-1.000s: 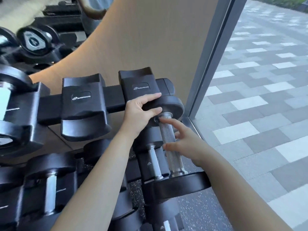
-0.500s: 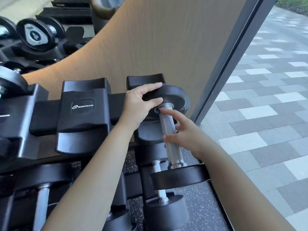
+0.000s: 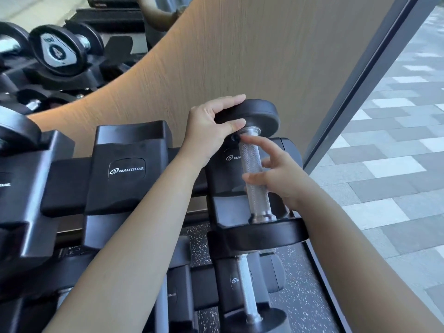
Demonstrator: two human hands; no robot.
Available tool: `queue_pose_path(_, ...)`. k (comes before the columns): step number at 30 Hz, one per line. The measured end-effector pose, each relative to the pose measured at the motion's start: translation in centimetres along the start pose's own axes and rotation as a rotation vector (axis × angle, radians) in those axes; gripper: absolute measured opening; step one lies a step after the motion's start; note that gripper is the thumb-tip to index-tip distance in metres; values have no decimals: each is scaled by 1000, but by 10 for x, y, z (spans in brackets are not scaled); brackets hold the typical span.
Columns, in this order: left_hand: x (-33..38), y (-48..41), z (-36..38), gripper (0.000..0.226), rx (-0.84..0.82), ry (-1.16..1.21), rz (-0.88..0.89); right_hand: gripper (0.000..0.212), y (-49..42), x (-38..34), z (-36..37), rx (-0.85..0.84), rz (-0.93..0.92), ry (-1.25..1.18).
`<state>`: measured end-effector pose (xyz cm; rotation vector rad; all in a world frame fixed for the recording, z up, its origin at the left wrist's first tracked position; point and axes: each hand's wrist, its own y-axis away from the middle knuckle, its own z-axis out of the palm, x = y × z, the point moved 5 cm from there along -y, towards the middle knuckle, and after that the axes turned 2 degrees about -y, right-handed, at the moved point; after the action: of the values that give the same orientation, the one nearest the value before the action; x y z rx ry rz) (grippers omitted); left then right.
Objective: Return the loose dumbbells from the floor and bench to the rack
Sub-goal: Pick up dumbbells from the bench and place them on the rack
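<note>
Gripping is confirmed on the dumbbell [image 3: 258, 200]: the left hand [image 3: 213, 131] is clamped on its far head [image 3: 262, 114], fingers laid over the top, thumb pressed on the inner face. The right hand [image 3: 283, 174] is held loose and spread. The index finger and thumb are set against the knurled handle [image 3: 251, 157], and no closed grasp is seen.

The dumbbell is positioned at the right end of the rack [image 3: 67, 181], top tier, over the last cradle [image 3: 286, 150]. The handle runs front to back, tilted up toward the far end. The near head [image 3: 264, 234] is placed at the cradle's front edge. The far head is held above the cradle's back edge, in front of the wood panel [image 3: 240, 56]. Whether the weight is carried by the cradle cannot be told.

An unoccupied cradle [image 3: 129, 152] is located just beside it to the left. A second dumbbell [image 3: 247, 296] is seated on the tier below, directly under the held one. Speckled floor [image 3: 295, 284] is visible beneath the rack. More dumbbells are reflected in the mirror [image 3: 57, 50] at upper left. A dark window frame [image 3: 360, 92] and grey paving [image 3: 396, 164] are seen past the rack's right end.
</note>
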<state>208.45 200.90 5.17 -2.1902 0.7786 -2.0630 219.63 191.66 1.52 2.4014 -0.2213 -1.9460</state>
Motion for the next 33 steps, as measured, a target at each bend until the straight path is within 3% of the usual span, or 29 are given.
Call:
queue_pose_path(23,-49,-47,-4,41,43,83,-63,57,-67,14,-4,-77,27,-69)
queue_pose_path(33,-36,-25,1,41,176,-14,-56,59,-47,-1,-14,16,-3,0)
